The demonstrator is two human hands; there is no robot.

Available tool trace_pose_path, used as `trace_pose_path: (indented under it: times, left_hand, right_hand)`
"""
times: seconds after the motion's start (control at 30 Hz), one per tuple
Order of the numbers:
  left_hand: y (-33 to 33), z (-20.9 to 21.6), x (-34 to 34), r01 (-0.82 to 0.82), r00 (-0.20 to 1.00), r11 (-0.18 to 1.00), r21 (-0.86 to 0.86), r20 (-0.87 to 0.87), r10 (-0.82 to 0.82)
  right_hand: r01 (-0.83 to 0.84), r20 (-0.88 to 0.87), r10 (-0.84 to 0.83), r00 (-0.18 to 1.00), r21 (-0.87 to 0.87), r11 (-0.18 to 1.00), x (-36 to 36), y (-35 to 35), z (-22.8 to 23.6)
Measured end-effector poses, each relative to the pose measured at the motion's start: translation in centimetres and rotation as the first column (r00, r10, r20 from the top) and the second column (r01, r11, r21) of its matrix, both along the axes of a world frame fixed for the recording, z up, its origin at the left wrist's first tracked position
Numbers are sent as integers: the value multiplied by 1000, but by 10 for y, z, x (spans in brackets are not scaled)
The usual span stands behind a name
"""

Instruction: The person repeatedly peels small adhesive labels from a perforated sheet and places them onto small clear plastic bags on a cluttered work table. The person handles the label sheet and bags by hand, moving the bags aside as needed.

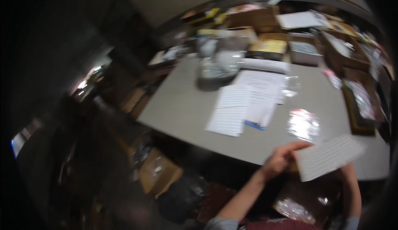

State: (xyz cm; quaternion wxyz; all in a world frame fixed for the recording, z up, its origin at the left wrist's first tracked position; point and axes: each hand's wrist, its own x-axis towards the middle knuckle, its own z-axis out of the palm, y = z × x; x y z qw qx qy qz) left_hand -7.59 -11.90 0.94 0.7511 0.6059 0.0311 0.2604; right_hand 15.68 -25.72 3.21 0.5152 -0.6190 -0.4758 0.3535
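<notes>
A white sheet [329, 157] with rows of print is held up tilted over the table's near right edge. My left hand [282, 159] grips it at its left side, fingers closed around the edge. My right hand [347, 170] is behind the sheet's lower right side, its fingers hidden. Just beyond the sheet lies a shiny clear zip bag [304, 125] with a red strip. Further left, a similar printed sheet [228, 110] with a crease across it overlaps a stack of printed papers [262, 89].
A grey table [182, 101] spans the middle. Clear plastic bags [222, 64] stand at its back left. Cardboard boxes [269, 45] line the far side, and a box of bagged items [360, 101] is at the right. Below the table sits another cardboard box [159, 172].
</notes>
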Motion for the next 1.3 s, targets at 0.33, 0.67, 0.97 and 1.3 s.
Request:
trace_pose_path:
  times: [0.33, 0.67, 0.97, 1.3]
  left_hand:
    - [-11, -2, 0, -203, 958, 959, 200, -164, 236]
    - [-3, 2, 7, 93, 989, 982, -167, 132, -71]
    - [-1, 4, 0, 24, 998, 973, -230, 54, -12]
    - [-9, -4, 10, -322, 917, 941, 107, -213, 338]
  right_hand:
    - [-24, -114, 42, 993, 159, 987, -1, 5, -20]
    - [13, -245, -1, 969, 47, 999, -43, -23, 43]
    - [-312, 196, 267, 944, 260, 914, 0, -10, 5]
    - [-267, 45, 265, 963, 52, 962, -3, 4, 28]
